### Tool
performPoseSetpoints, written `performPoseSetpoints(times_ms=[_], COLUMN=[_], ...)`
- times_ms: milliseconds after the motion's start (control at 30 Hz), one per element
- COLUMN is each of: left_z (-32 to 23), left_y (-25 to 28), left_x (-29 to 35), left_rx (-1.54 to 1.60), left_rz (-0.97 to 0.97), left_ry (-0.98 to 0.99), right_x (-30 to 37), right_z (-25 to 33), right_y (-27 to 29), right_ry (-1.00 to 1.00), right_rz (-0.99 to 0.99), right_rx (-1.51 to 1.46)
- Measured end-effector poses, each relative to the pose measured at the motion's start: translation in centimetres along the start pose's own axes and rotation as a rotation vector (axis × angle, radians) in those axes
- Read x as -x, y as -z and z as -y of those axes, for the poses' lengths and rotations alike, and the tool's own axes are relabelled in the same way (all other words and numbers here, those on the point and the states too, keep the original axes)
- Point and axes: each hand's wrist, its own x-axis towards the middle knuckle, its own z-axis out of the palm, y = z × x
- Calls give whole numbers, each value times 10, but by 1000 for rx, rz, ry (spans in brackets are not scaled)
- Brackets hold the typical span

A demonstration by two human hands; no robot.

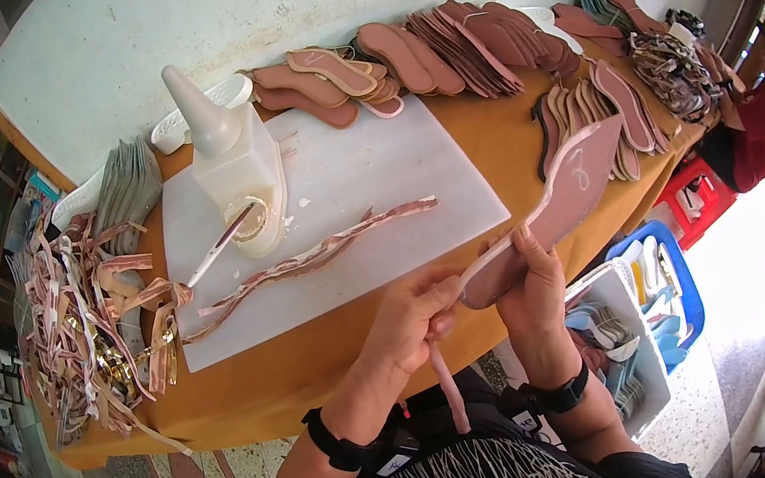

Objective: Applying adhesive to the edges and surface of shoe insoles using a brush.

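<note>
- A long table with an orange-brown top (487, 137) runs across the view, against a pale wall.
- A white rectangular cutting board (363, 177) lies flat on it.
- Rows of pink-brown shoe insoles (462, 46) overlap along the table's far edge.
- A tangled heap of pink and gold straps (82, 332) sits at the table's left end.
- A translucent glue bottle with a cone nozzle (229, 153) stands on the board's far left part, a white-handled brush (219, 248) leaning in a small pot beside it.
- A long pink strap strip (315, 255) lies across the board.
- A pink shoe insole (553, 212) is held above the table's near edge, toe pointing up and right.
- The right hand (531, 290) has its fingers wrapped around the insole's heel end.
- The left hand (410, 320) pinches a narrow pink strap (448, 384) against the heel, the strap hanging down.
</note>
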Motion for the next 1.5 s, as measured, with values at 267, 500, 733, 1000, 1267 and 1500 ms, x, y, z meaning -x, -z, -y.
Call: performPoseSetpoints(times_ms=[267, 500, 733, 1000, 1267, 1500], left_z=[4, 5, 11, 15, 17, 11], left_y=[12, 10, -8, -10, -14, -14], left_x=[-5, -4, 4, 1, -5, -7], left_rx=[88, 181, 101, -6, -21, -502], left_rz=[50, 83, -101, -91, -166, -332], left_ry=[167, 184, -163, -289, -384, -506], right_x=[0, -3, -6, -8, -10, -9], right_z=[5, 3, 3, 0, -8, -16], right_y=[-2, -4, -5, -9, -15, -19], right_ry=[14, 21, 32, 32, 83, -10], right_rz=[21, -49, -26, -138, -120, -151], right_rx=[29, -27, -57, -109, -122, -158])
